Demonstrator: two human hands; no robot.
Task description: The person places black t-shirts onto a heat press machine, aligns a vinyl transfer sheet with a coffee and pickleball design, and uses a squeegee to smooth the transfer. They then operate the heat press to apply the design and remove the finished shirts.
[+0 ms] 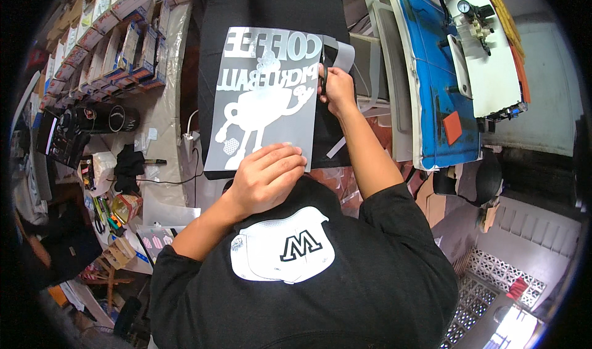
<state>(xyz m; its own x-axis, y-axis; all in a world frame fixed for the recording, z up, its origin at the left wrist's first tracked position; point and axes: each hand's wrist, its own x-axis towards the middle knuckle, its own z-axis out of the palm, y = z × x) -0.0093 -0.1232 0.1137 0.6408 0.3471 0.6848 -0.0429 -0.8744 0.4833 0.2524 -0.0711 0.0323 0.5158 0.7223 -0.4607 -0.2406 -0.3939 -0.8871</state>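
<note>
A grey transfer sheet (259, 102) with a white cartoon figure and white lettering lies on a black garment (271, 10) spread in front of me. My left hand (266, 179) rests on the sheet's near right corner, fingers curled over its edge and holding it. My right hand (338, 90) is at the sheet's right edge and grips dark scissors (322, 73), whose blades meet that edge. A cut grey strip (341, 53) curls away just beyond this hand. Another thin strip (336, 147) lies by my right forearm.
A blue padded board (431, 71) and a white machine with a gauge (487, 53) stand at the right. Rows of small boxes (111, 41) line the left, with a black tumbler (105, 119), a marker (154, 161), cables and clutter nearer. A white cap (283, 247) hangs on my chest.
</note>
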